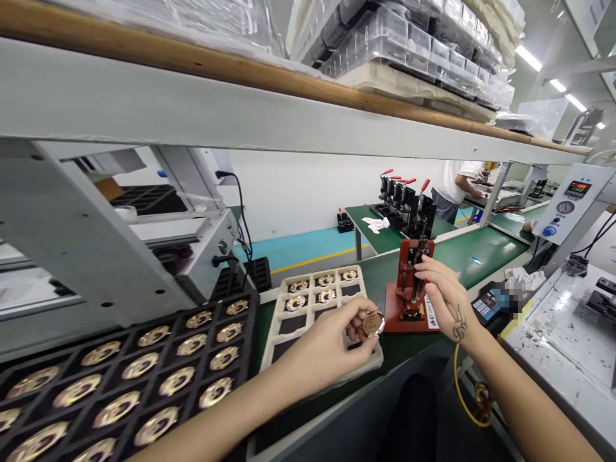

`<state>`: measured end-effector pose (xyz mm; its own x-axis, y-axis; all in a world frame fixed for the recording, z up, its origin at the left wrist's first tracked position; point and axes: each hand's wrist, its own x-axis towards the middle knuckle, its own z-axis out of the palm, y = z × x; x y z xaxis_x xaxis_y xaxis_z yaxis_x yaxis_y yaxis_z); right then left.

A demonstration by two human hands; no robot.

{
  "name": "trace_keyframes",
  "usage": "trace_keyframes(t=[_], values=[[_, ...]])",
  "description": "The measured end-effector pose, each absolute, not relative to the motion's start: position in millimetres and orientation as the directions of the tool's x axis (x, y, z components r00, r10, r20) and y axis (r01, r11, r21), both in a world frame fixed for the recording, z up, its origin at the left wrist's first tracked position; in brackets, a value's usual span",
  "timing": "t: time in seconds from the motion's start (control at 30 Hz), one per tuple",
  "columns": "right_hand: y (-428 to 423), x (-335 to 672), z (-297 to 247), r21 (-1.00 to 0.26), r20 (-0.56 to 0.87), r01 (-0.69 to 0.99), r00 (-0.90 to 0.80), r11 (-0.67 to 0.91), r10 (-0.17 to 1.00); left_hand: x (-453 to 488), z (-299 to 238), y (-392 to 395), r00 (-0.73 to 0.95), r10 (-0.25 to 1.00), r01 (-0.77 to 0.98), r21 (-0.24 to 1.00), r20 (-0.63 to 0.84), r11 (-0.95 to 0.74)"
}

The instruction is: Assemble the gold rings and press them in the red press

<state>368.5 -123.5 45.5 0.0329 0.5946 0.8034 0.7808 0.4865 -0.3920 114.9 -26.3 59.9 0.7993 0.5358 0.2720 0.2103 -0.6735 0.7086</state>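
Observation:
My left hand [337, 340] pinches a round gold-coloured metal part [373, 323] just over the near right corner of a cream tray [282, 330]. That tray holds several of the same parts in its far pockets. My right hand [445, 295] is closed on the lever of a small red hand press [409, 285] that stands on the green belt right of the tray. The part is held close to the base of the press.
A black tray [129, 372] full of gold parts lies at the left. A grey machine frame [96, 250] stands behind it. More red-handled presses [404, 202] sit farther back, near another person [455, 183]. A control box [570, 205] and a calculator [491, 301] are at right.

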Motion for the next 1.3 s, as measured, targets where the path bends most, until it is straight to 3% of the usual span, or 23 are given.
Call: trace_keyframes(t=[0.13,0.23,0.37,0.47,0.57,0.63,0.73,0.83,0.9,0.97,1.03,1.13,1.3], values=[[-142.0,354.3,35.3,-0.436,0.799,0.81,0.147,0.393,0.583,123.3,58.7,-46.5,0.821,0.45,0.184,0.582,0.353,-0.792],[-163.8,335.0,27.8,-0.556,0.765,0.75,0.293,0.357,0.574,125.7,56.1,-58.0,0.814,0.359,0.15,0.433,0.457,-0.889],[-184.3,312.3,21.4,-0.844,0.457,0.457,0.335,0.283,0.824,130.4,53.0,-68.1,0.791,0.221,0.08,0.262,0.57,-0.962],[-192.0,304.2,23.9,-0.951,0.241,0.265,0.308,0.161,0.92,133.9,53.2,-74.1,0.781,0.169,0.04,0.22,0.602,-0.975],[-197.3,303.2,28.3,-0.977,0.171,0.174,0.285,0.124,0.943,135.2,56.0,-80.5,0.812,0.217,0.024,0.34,0.542,-0.94],[-200.6,303.2,29.0,-0.983,0.152,0.139,0.28,0.116,0.948,134.6,57.4,-85.9,0.847,0.309,0.02,0.554,0.433,-0.832],[-206.8,299.4,22.7,-0.986,0.135,0.133,0.241,0.105,0.961,129.8,53.4,-95.2,0.862,0.463,0.011,0.906,0.205,-0.423],[-218.8,292.9,6.6,-0.971,0.129,0.223,0.205,0.082,0.97,110.4,40.1,-96.3,0.812,0.581,0.014,0.992,0.062,-0.126],[-231.4,293.1,-9.0,-0.945,0.135,0.321,0.209,0.062,0.969,80.4,28.6,-87.7,0.719,0.692,0.084,0.982,0.058,-0.169],[-246.3,300.9,-28.4,-0.913,0.142,0.406,0.229,0.038,0.963,33.3,19.4,-74.9,0.545,0.828,0.293,0.897,0.128,-0.331],[-260.6,315.6,-51.3,-0.891,0.135,0.455,0.254,0.005,0.958,-26.4,15.2,-64.3,0.344,0.903,0.627,0.653,0.258,-0.426],[-275.0,340.1,-87.9,-0.876,0.104,0.482,0.256,-0.033,0.961,-118.1,14.5,-60.1,0.164,0.937,0.826,0.475,0.31,-0.302],[-277.0,351.0,-124.9,-0.897,0.103,0.439,0.323,-0.052,0.941,-216.2,-0.5,-69.7,0.027,0.971,0.942,0.319,0.239,-0.105]])
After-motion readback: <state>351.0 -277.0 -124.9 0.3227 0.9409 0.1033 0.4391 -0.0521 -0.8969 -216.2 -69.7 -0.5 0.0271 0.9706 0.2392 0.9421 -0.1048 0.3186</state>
